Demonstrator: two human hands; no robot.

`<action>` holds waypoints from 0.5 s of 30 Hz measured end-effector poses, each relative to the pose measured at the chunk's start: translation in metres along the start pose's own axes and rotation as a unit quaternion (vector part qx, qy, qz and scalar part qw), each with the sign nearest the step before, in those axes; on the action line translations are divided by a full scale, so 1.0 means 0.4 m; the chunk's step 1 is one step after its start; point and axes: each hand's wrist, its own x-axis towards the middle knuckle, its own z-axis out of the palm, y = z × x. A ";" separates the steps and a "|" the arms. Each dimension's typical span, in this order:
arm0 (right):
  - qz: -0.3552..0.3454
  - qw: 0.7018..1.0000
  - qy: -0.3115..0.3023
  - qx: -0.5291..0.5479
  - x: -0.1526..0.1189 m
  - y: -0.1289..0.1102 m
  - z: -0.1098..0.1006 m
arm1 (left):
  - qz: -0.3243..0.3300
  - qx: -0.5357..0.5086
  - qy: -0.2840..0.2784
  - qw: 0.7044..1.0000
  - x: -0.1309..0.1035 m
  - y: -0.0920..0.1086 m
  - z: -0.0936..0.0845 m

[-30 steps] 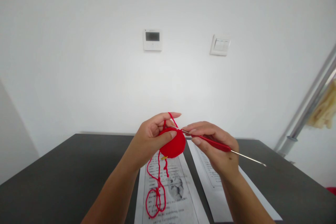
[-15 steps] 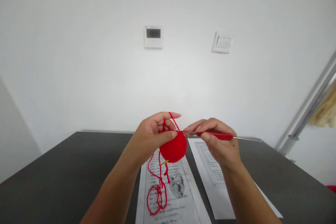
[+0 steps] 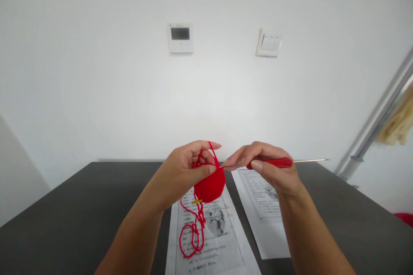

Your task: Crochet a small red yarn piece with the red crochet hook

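Observation:
Between thumb and fingers, my left hand pinches a round red crocheted piece, and red yarn runs up over its raised index finger. My right hand is closed around the red handle of a crochet hook. The hook's thin metal tip reaches the upper right edge of the red piece; its other metal end sticks out to the right. A small yellow marker is at the bottom of the piece. Loose red yarn loops hang below, in front of a printed sheet.
Two printed sheets, one at the middle and one to its right, lie on the dark table. A white wall behind carries a thermostat and a switch. A grey pole stands at the right.
My right hand has turned the hook, so its rear end points slightly upward. The red piece has shifted slightly left and down, and its yellow marker has moved with it. The camera view has shifted a little.

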 end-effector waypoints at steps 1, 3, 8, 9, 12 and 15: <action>0.003 1.000 -0.003 -0.005 -0.001 -0.002 -0.002 | 0.000 0.009 0.004 1.000 0.000 0.000 0.001; 0.010 1.000 -0.009 -0.009 -0.003 -0.005 -0.004 | -0.002 0.023 0.008 1.000 0.001 0.000 0.002; 0.021 0.999 -0.019 -0.021 -0.001 -0.005 -0.005 | -0.003 0.043 0.005 0.999 0.000 0.001 0.004; 0.021 0.999 -0.018 -0.027 -0.001 -0.005 -0.004 | -0.003 0.047 0.007 0.999 0.000 0.002 0.005; 0.018 0.999 -0.011 -0.047 -0.001 -0.009 0.001 | -0.001 0.055 0.013 0.998 -0.001 0.006 0.006; 0.017 0.997 -0.004 -0.070 -0.005 -0.015 0.010 | -0.001 0.060 0.019 0.998 -0.002 0.008 0.007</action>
